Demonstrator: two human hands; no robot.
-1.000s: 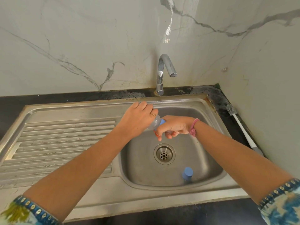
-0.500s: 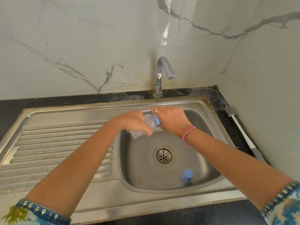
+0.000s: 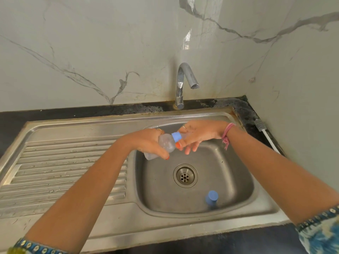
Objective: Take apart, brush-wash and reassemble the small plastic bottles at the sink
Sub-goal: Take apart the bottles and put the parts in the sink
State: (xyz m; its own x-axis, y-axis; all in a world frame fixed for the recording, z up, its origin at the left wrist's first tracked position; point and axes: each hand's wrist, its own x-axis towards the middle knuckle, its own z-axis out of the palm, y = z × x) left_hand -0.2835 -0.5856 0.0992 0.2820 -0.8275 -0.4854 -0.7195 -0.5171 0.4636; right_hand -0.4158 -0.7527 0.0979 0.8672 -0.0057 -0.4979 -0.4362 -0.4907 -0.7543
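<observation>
Over the basin of the steel sink point(image 3: 82, 125), my left hand point(image 3: 146, 142) grips a small clear plastic bottle point(image 3: 165, 143), which lies tilted with its neck pointing right. A blue ring point(image 3: 176, 136) sits on that neck. My right hand point(image 3: 200, 134) holds the neck end, thumb and forefinger on the blue ring and the other fingers spread. Whatever lies past the ring is hidden in my palm. A second blue cap point(image 3: 211, 197) stands on the basin floor, front right of the drain point(image 3: 185, 175).
A chrome tap point(image 3: 183, 83) rises behind the basin, with no water running. A bottle brush with a white handle point(image 3: 266, 134) lies on the dark counter along the right wall. The ribbed drainboard point(image 3: 64, 169) spreads to the left.
The bottle has swung from neck-down under my left hand to lying sideways. My right hand has turned palm-up at the neck and its fingers have spread. The view has shifted slightly.
</observation>
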